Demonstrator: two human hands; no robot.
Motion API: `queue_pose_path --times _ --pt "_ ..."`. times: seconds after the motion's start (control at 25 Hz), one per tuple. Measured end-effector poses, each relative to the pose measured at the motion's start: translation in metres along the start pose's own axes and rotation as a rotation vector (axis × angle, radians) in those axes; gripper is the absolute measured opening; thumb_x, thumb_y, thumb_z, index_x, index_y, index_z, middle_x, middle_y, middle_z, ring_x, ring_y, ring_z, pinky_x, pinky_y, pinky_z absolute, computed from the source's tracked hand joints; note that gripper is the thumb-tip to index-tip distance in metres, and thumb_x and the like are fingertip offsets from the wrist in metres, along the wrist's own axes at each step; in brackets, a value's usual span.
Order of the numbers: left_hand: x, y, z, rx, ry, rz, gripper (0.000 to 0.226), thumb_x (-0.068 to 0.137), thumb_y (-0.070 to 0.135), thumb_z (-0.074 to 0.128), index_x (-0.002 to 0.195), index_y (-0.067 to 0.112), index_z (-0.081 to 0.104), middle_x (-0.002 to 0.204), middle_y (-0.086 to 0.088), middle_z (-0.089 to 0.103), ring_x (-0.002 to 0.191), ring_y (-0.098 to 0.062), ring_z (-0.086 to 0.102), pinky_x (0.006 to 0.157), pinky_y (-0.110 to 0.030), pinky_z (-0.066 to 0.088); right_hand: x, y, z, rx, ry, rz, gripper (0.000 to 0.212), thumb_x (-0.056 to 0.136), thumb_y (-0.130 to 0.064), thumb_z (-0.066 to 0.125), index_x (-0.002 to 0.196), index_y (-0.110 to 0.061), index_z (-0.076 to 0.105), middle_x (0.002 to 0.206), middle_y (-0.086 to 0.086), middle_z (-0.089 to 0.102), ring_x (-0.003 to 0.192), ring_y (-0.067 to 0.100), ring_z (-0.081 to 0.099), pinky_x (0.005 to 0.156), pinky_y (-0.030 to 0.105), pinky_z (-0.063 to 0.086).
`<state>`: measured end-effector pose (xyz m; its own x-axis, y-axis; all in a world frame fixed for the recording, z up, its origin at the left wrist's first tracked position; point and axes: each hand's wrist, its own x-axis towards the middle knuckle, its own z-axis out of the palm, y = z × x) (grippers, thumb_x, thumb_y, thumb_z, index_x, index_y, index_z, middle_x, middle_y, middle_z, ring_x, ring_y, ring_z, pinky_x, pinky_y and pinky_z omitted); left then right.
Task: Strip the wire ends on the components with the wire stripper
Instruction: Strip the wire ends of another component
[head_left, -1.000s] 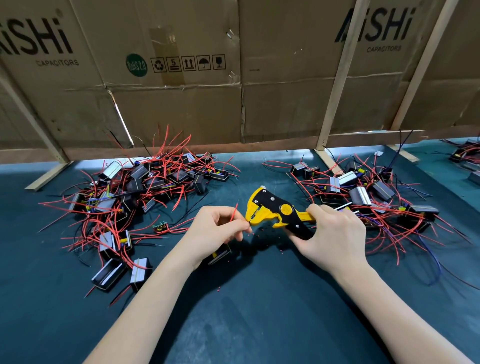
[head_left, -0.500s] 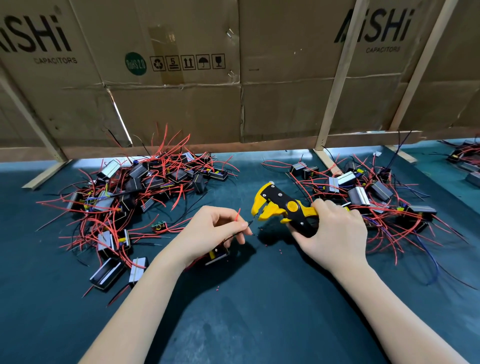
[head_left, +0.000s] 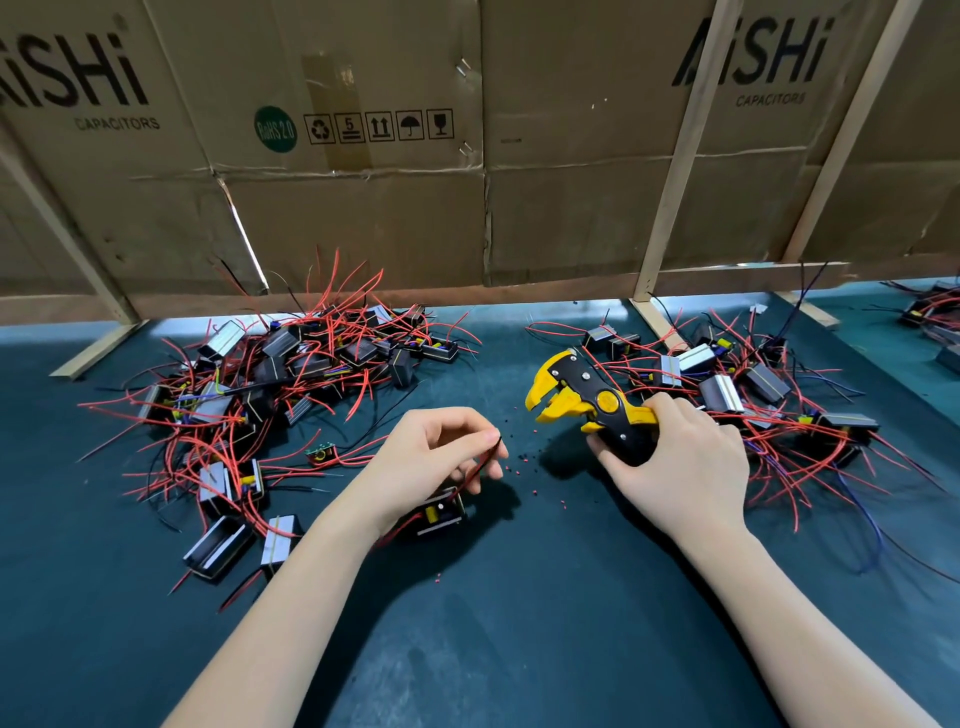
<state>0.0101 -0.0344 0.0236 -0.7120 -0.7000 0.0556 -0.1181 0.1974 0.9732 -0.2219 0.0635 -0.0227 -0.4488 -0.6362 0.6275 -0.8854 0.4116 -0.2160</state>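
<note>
Stripper (head_left: 589, 402) handles sit gripped in the right hand (head_left: 675, 467), jaws apart and just beside the dark wire (head_left: 480, 465) pinched by the left hand (head_left: 426, 457) over its component (head_left: 439, 514), seemingly on the worktop (head_left: 519, 623): feed only the tip squarely in, then squeeze.

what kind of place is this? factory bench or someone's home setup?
Likely a small electronics assembly workbench, not a home. Piles of identical wired components lie on a dark mat, flattened capacitor cartons wall the back, and the right hand grips a wire stripper.
</note>
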Motion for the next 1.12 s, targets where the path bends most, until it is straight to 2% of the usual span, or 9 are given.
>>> queue_pose_path --times 0.12,0.2,0.4,0.64,0.8,1.0,1.12 --pt "0.003 -0.002 0.006 -0.035 0.058 -0.012 0.027 0.099 0.008 0.048 0.081 0.008 0.068 0.055 -0.003 0.053 0.05 -0.014 0.04 0.051 -0.017 0.036 -0.001 -0.001 0.0 0.005 -0.015 -0.011 0.053 0.07 -0.065 0.07 0.081 -0.016 0.053 0.074 0.0 0.059 0.073 0.03 0.06 0.069 0.037 0.037" --pt "0.004 -0.002 0.008 -0.081 0.082 -0.02 0.029 0.1 0.007 0.044 0.082 0.007 0.066 0.055 -0.004 0.045 0.049 -0.012 0.037 0.048 -0.016 0.032 -0.001 -0.002 0.0 0.013 -0.03 -0.016 0.053 0.07 -0.066 0.069 0.082 -0.017 0.053 0.075 -0.001 0.059 0.073 0.03 0.059 0.07 0.037 0.037" --pt "0.004 -0.001 0.006 -0.249 0.034 -0.018 0.027 0.097 0.004 0.041 0.082 0.007 0.062 0.066 -0.004 0.052 0.057 -0.014 0.043 0.053 -0.018 0.037 -0.001 -0.001 0.0 0.015 -0.056 -0.007 0.053 0.07 -0.067 0.068 0.082 -0.017 0.053 0.075 -0.001 0.059 0.073 0.031 0.06 0.07 0.037 0.038" --pt "0.005 -0.003 0.004 -0.374 -0.004 -0.046 0.019 0.095 0.002 0.048 0.083 0.009 0.062 0.074 -0.006 0.062 0.061 -0.015 0.054 0.055 -0.02 0.045 -0.002 0.0 -0.002 0.031 -0.08 -0.002 0.053 0.071 -0.067 0.066 0.082 -0.018 0.052 0.077 -0.002 0.059 0.075 0.031 0.059 0.072 0.038 0.038" --pt "0.004 -0.005 0.006 -0.357 -0.005 -0.018 0.017 0.094 0.001 0.053 0.082 0.01 0.061 0.072 -0.004 0.058 0.06 -0.013 0.047 0.054 -0.019 0.041 -0.001 -0.001 -0.002 0.029 -0.099 -0.001 0.054 0.071 -0.069 0.064 0.083 -0.018 0.052 0.078 -0.002 0.058 0.076 0.03 0.059 0.071 0.037 0.036" --pt "0.006 -0.007 0.007 -0.243 0.074 0.017 0.016 0.094 0.004 0.057 0.08 0.012 0.061 0.057 0.009 0.038 0.048 -0.008 0.026 0.047 -0.016 0.024 -0.001 -0.001 -0.002 0.036 -0.107 -0.001 0.053 0.071 -0.067 0.066 0.084 -0.017 0.052 0.078 -0.002 0.058 0.078 0.031 0.059 0.072 0.038 0.036" --pt "0.007 -0.011 0.006 -0.175 0.134 -0.004 0.017 0.091 0.011 0.064 0.077 0.02 0.067 0.054 0.008 0.033 0.046 -0.008 0.025 0.044 -0.015 0.026 -0.001 -0.002 -0.002 0.037 -0.12 -0.006 0.053 0.071 -0.067 0.066 0.085 -0.018 0.052 0.08 -0.001 0.059 0.08 0.031 0.06 0.072 0.038 0.036"
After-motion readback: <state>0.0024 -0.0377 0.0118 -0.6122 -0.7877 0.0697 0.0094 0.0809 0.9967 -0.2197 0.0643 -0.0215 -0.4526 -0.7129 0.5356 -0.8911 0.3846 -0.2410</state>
